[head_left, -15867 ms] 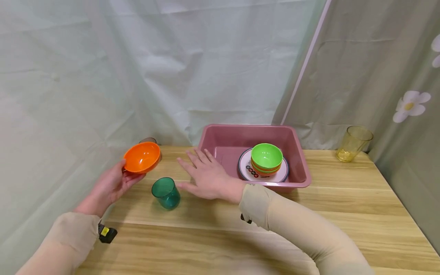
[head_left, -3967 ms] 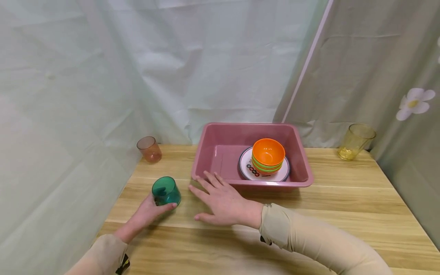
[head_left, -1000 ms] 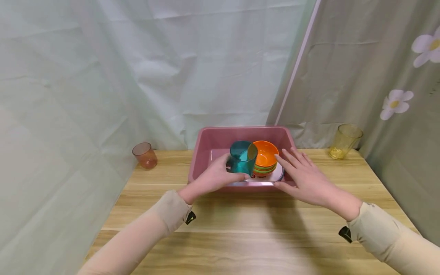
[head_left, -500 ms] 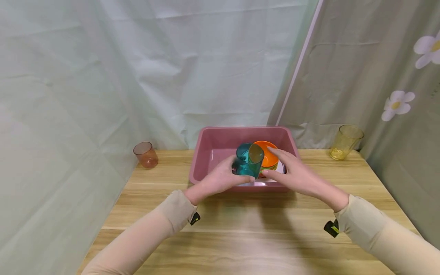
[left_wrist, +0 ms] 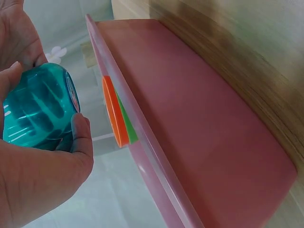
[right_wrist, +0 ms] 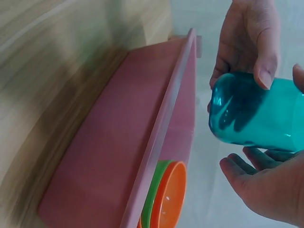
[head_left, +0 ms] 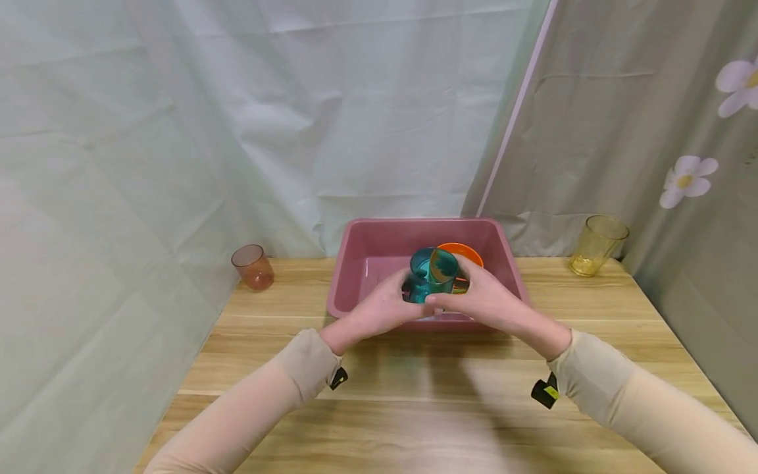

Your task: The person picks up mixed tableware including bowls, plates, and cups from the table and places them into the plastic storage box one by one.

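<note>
Over the front of a pink basin (head_left: 339,276), my left hand (head_left: 381,308) grips a see-through teal cup (head_left: 422,289) from the left. From the other side my right hand (head_left: 494,296) curls round the same cup, its thumb crossing the front close to the left thumb. The cup (left_wrist: 40,104) is above the basin's rim in the left wrist view, and the cup (right_wrist: 256,114) lies between both hands in the right wrist view. Behind the right hand an orange bowl (head_left: 468,251) tops a stack with green bowls. The plate under the stack is mostly hidden.
A small reddish see-through cup (head_left: 253,268) stands at the table's back left. Far to the right is a taller yellow glass (head_left: 598,247). Pale curtains (head_left: 355,118) hang right behind the basin on the wooden table (head_left: 379,408).
The orange bowl, earlier in my left hand, now tops the stack. My left hand has carried the teal cup from the table to the basin. My right hand has come left onto it.
</note>
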`<state>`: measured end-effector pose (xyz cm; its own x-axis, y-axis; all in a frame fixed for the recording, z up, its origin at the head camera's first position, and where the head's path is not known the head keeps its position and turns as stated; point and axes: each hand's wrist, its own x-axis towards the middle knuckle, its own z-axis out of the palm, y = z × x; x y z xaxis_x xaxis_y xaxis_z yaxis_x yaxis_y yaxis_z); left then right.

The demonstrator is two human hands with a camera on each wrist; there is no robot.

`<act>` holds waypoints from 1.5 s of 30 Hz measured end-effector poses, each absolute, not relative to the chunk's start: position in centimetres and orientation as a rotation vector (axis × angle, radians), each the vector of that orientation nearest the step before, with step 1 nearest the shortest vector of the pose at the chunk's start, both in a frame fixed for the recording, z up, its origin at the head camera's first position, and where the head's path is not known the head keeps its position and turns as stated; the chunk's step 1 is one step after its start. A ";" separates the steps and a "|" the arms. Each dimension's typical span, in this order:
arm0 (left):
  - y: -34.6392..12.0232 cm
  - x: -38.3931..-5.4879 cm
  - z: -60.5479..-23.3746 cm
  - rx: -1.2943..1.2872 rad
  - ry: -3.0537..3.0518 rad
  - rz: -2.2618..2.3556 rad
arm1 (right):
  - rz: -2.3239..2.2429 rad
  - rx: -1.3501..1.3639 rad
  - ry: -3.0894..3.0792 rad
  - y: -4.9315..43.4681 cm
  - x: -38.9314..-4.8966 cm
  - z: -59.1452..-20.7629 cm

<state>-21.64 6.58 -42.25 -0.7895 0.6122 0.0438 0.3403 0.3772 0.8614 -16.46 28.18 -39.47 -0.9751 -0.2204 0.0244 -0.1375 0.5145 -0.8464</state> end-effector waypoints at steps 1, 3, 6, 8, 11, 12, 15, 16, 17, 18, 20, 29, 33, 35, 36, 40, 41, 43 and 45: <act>6.6 -21.6 -42.2 0.841 2.357 1.374 | -1.484 -0.305 2.650 28.1 -16.5 -39.4; 6.6 -21.6 -42.2 0.841 2.360 1.372 | -1.487 -0.292 2.648 27.9 -16.5 -39.4; 6.6 -21.6 -42.2 0.838 2.370 1.370 | -1.496 -0.287 2.647 27.7 -16.6 -39.4; 6.5 -21.5 -42.2 0.835 2.377 1.370 | -1.497 -0.288 2.650 27.6 -16.7 -39.3; 6.4 -21.5 -42.1 0.827 2.392 1.362 | -1.489 -0.286 2.661 27.4 -16.8 -39.3; 6.4 -21.5 -42.1 0.825 2.390 1.363 | -1.484 -0.288 2.668 27.3 -16.8 -39.3; 6.2 -21.5 -42.1 0.820 2.378 1.360 | -1.461 -0.288 2.692 27.0 -17.0 -39.2; 6.0 -21.4 -42.1 0.827 2.366 1.364 | -1.451 -0.290 2.695 26.9 -17.0 -39.1; 5.9 -21.4 -42.1 0.837 2.347 1.370 | -1.441 -0.288 2.697 26.9 -17.1 -39.1; 5.7 -21.5 -42.1 0.854 2.331 1.371 | -1.432 -0.288 2.697 26.8 -17.2 -39.0; 5.3 -21.5 -42.1 0.898 2.338 1.349 | -1.418 -0.290 2.697 26.7 -17.4 -38.9; 2.0 -20.6 -41.6 0.968 2.753 0.810 | -1.403 -0.269 2.725 26.6 -19.1 -37.7; 0.5 -20.2 -41.4 1.027 2.819 0.602 | -1.368 -0.265 2.731 26.4 -20.4 -37.4; -0.2 -19.9 -41.3 1.079 2.841 0.519 | -1.375 -0.273 2.725 26.2 -21.2 -37.3; -0.5 -19.8 -41.3 1.102 2.851 0.468 | -1.389 -0.279 2.713 26.1 -21.7 -37.2; -1.3 -19.1 -41.3 1.190 2.875 0.290 | -1.456 -0.272 2.641 25.3 -23.5 -36.9; -1.4 -18.9 -41.4 1.205 2.875 0.248 | -1.469 -0.273 2.623 25.1 -24.0 -36.9; -1.5 -18.5 -41.5 1.231 2.866 0.184 | -1.486 -0.272 2.594 24.6 -25.0 -36.8; -1.5 -18.1 -41.6 1.252 2.849 0.149 | -1.497 -0.268 2.579 24.1 -26.0 -36.8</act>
<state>-18.05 -1.46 -41.64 -0.6765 0.7363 0.0145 0.7337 0.6723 0.0983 -26.01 24.08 -36.79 -0.9732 -0.2270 -0.0377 -0.0797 0.4865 -0.8701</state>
